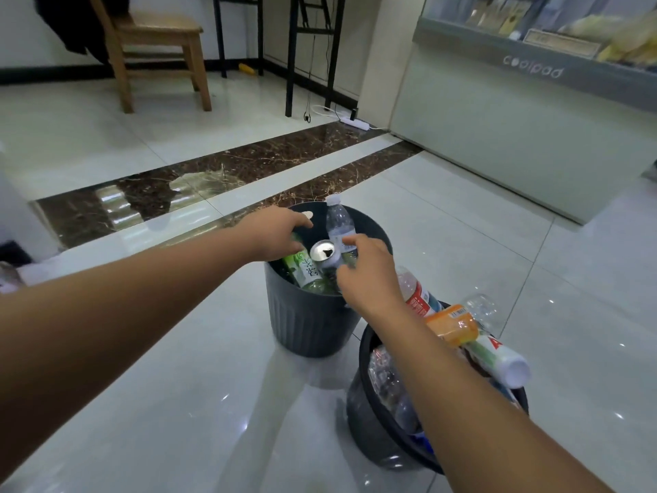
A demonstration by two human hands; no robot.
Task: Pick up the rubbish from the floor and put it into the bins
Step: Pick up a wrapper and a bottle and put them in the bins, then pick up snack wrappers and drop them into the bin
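Where the glossy white tiled floor spreads out below, two dark grey plastic bins stand close together. The nearer bin is heaped with bottles. The farther bin holds a green-labelled bottle, a clear water bottle and a silver drinks can. The left hand hovers over the green-labelled bottle and the right hand curls beside the can; I cannot tell whether either grips anything.

The left hand and right hand are bare. Behind each wrist runs a bare forearm. A rounded nail tips one left finger.
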